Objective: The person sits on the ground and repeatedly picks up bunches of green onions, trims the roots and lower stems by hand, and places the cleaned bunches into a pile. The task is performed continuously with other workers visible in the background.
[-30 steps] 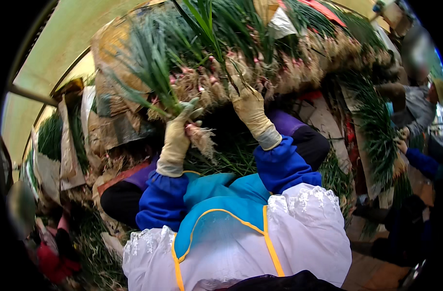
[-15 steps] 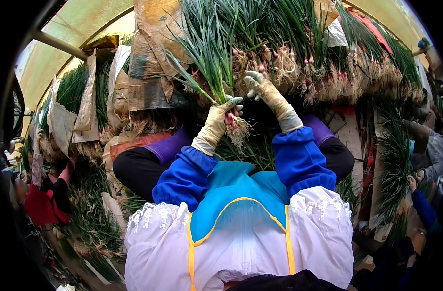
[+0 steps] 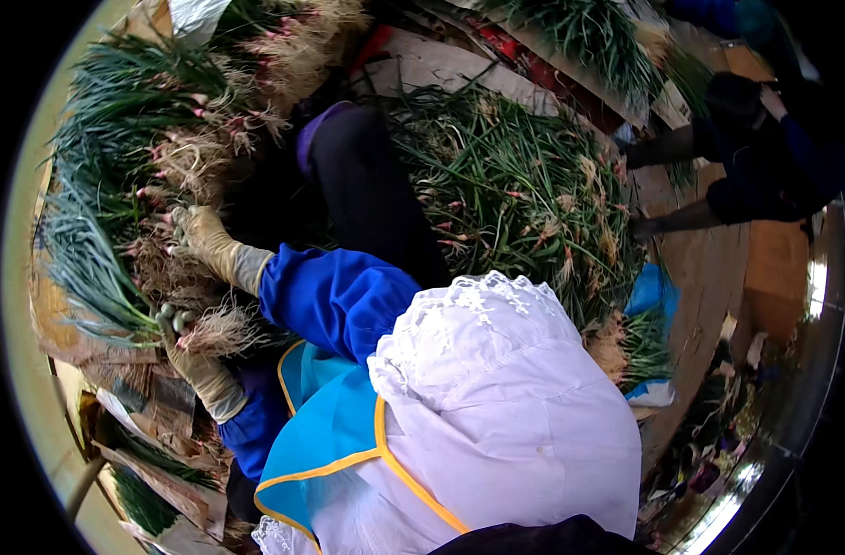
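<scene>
While green onions lie heaped on every side, a worker in tan gloves handles a bunch of green onions (image 3: 117,277) at the left of the pile. The left hand (image 3: 189,347) has its fingers (image 3: 168,319) curled tight around the bunch just above its pale, hairy roots, the green leaves running up and to the left. The right hand (image 3: 200,242), just above it, rests on the root ends of the stacked onions (image 3: 163,157); whether its fingers are spread or pressed together cannot be told. Blue sleeves (image 3: 335,296), a blue apron (image 3: 325,435) edged in yellow and a white lace-trimmed garment (image 3: 506,407) fill the lower middle. A second heap of loose onions (image 3: 515,185) lies to the right on cardboard sheets (image 3: 709,268), where another person in dark clothing (image 3: 765,157) crouches.
</scene>
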